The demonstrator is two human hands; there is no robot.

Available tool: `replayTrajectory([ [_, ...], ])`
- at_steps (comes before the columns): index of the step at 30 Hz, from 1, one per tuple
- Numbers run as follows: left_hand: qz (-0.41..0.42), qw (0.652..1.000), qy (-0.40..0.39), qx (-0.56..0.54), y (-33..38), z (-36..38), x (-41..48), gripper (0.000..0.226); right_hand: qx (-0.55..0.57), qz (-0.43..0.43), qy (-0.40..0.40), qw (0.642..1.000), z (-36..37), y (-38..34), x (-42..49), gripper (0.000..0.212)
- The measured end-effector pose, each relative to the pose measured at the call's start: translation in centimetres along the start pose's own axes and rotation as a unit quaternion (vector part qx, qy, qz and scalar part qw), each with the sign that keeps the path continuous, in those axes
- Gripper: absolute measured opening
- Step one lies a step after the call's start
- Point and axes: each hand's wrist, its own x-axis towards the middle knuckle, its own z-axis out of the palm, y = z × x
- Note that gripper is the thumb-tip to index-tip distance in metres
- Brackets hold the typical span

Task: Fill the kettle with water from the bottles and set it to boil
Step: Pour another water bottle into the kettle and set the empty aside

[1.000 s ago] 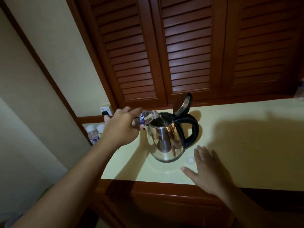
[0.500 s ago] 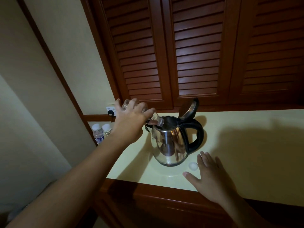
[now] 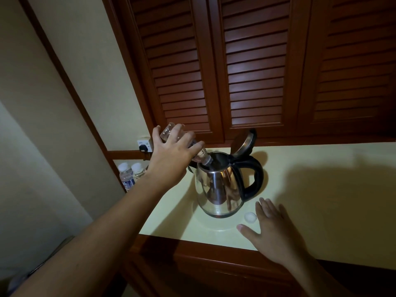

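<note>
One kettle (image 3: pixel 218 189), tipped bottle (image 3: pixel 202 156), two spares (image 3: pixel 126 175), perhaps one cap (image 3: pixel 250 217)

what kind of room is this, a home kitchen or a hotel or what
Likely a hotel or guest room, not a kitchen: a small electric kettle stands on a pale counter below louvred wooden doors, with capped water bottles lower down to its left, near a wall socket.

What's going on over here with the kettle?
A person is filling it. Their left hand grips a clear bottle, tipped neck-down into the steel kettle, whose lid stands open. The right hand lies flat on the counter beside a small white bottle cap. Two more capped bottles stand off the counter's left end.
</note>
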Motion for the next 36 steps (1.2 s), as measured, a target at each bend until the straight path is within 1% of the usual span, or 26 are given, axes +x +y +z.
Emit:
replayTrajectory([
  [9, 0.009, 1.0, 0.01, 0.01, -0.2, -0.1, -0.3, 0.085, -0.004, -0.003, 0.001, 1.0, -0.1, -0.1, -0.1, 0.107],
  [20, 0.01, 1.0, 0.005, 0.019, 0.1, -0.6, -0.5, 0.087, 0.004, -0.016, 0.023, 1.0, -0.3, -0.3, -0.5, 0.102],
  [22, -0.001, 1.0, -0.003, 0.007, 0.0, -0.6, -0.6, 0.086, 0.025, -0.018, 0.03, 0.999, -0.5, -0.4, -0.6, 0.094],
  [25, -0.052, 0.996, -0.023, -0.07, -0.3, -0.5, -1.1, 0.077, 0.064, -0.021, 0.073, 0.995, -0.7, -0.3, -1.0, 0.065],
  [27, -0.103, 0.981, -0.045, -0.16, -0.4, -0.5, -1.9, 0.069, 0.075, -0.026, 0.104, 0.991, -0.5, 0.1, -1.1, 0.046],
  [29, -0.147, 0.954, -0.059, -0.255, -0.2, -0.7, -3.2, 0.062, 0.079, -0.036, 0.114, 0.99, -0.3, 0.1, -1.0, 0.036],
  [30, -0.169, 0.936, -0.058, -0.302, 0.0, -0.9, -3.9, 0.057, 0.081, -0.041, 0.118, 0.989, -0.2, 0.1, -1.0, 0.035],
  [32, -0.212, 0.889, -0.056, -0.401, 0.5, -0.6, -5.8, 0.049, 0.094, -0.053, 0.141, 0.984, -0.5, -0.1, -1.0, 0.032],
  [33, -0.219, 0.867, -0.047, -0.445, 0.9, -0.5, -6.8, 0.045, 0.103, -0.059, 0.152, 0.981, -0.8, -0.2, -1.1, 0.032],
  [36, -0.189, 0.824, -0.024, -0.533, 2.5, -0.2, -10.4, 0.038, 0.155, -0.057, 0.138, 0.977, -1.6, -0.8, -1.8, 0.034],
])
